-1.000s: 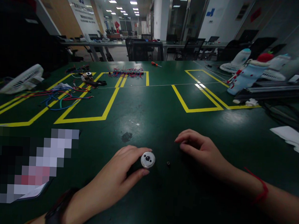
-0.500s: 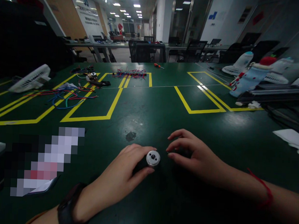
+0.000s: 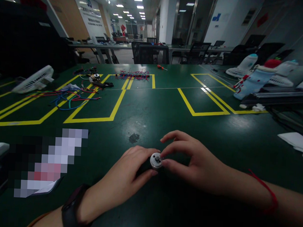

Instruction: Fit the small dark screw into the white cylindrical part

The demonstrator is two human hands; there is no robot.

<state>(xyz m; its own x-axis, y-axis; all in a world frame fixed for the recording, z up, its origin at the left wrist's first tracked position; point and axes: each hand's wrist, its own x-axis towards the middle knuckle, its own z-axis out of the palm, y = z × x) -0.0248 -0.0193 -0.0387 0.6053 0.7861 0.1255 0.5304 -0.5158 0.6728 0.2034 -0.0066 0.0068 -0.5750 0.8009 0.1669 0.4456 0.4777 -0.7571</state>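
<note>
A small metal cylinder [image 3: 154, 164], round-faced with holes in its pale end like a small motor, stands near the middle of the table's front part. My left hand [image 3: 129, 169] is closed around its side, thumb in front and fingers behind. From the right, my right hand [image 3: 187, 158] reaches to the end face, thumb and index finger bent together in a pinch at its right edge. Something small and grey shows at the middle of that face, by the fingertips. Whether the pinch holds a tiny part cannot be made out.
Loose red and blue wires [image 3: 71, 98] lie at the left, with a wire bundle [image 3: 134, 75] and a screwdriver [image 3: 162, 67] farther back. A pixelated phone-like object [image 3: 50, 186] lies left of my left hand. A blue bottle-like holder [image 3: 253, 81] and dark metal bars [image 3: 275, 97] are at right.
My right hand has moved left, from apart to the end face of the cylinder. A grey piece now shows at the face's middle, where a dark hole showed. The left hand keeps its grip.
</note>
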